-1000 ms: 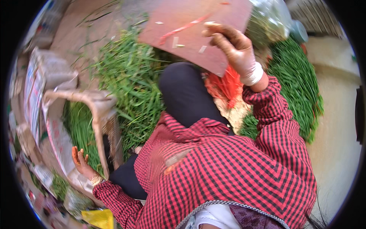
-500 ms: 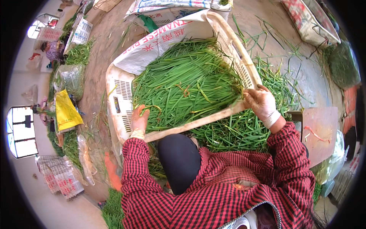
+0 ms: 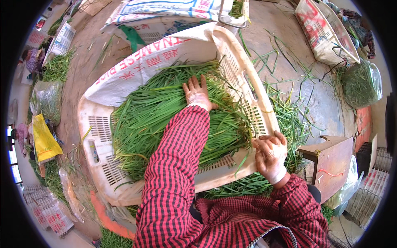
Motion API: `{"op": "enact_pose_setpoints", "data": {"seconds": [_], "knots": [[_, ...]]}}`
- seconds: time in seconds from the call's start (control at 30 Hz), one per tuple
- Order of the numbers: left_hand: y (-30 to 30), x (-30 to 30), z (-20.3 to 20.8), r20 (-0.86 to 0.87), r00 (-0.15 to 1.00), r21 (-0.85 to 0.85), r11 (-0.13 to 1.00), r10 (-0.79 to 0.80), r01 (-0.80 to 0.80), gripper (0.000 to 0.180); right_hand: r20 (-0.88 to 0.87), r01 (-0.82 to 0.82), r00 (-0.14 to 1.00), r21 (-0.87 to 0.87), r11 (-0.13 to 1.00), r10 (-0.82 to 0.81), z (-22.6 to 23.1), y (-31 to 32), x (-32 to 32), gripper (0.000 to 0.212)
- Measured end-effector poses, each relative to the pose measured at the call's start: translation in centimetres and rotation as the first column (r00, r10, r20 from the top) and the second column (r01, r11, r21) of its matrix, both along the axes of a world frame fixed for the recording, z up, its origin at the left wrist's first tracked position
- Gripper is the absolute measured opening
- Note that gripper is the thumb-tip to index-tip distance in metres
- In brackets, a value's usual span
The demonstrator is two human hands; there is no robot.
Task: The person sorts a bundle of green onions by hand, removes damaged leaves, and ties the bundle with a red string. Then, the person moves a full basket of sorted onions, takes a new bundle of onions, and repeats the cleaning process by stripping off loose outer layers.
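Long green leaves that look like garlic chives [image 3: 151, 103] fill a pale plastic basket [image 3: 92, 118] in front of me. My left hand [image 3: 197, 93] lies on top of these leaves with its fingers spread, my arm reaching across the basket. At the basket's near right corner my right hand [image 3: 271, 155] is closed round the rim. A white woven sack [image 3: 142, 62] with red print lines the far side of the basket.
Loose green leaves [image 3: 289, 120] lie on the floor right of the basket. A small wooden stool [image 3: 331, 159] stands beside my right arm. Beyond the basket are white sacks [image 3: 165, 8]; a lined crate [image 3: 316, 31] is at far right. People sit at the far left.
My left hand has let go of the near left rim and moved onto the leaves. The basket has shifted left and nearer in view. My right hand stays on the rim.
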State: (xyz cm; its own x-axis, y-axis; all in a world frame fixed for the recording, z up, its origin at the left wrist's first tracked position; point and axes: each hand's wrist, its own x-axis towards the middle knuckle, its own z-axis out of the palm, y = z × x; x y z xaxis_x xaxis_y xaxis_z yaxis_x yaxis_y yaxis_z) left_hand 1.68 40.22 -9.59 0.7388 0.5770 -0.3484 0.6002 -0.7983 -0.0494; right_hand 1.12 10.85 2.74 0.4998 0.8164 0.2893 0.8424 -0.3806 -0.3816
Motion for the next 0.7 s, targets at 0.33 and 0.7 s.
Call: {"op": "enact_pose_setpoints", "data": {"seconds": [0.33,0.7], "knots": [[0.6,1.8,-0.2,-0.161,0.984,0.081,0.993,-0.071,0.085,0.110,-0.022,-0.013,1.000,-0.004,1.000,0.013,-0.3,-0.6,0.4,0.038],[9.9,-9.0,3.6,0.713,0.442,-0.670,0.714,0.545,0.201,0.078,-0.030,0.015,0.999,-0.032,0.999,-0.016,0.5,0.2,0.4,0.042]]}}
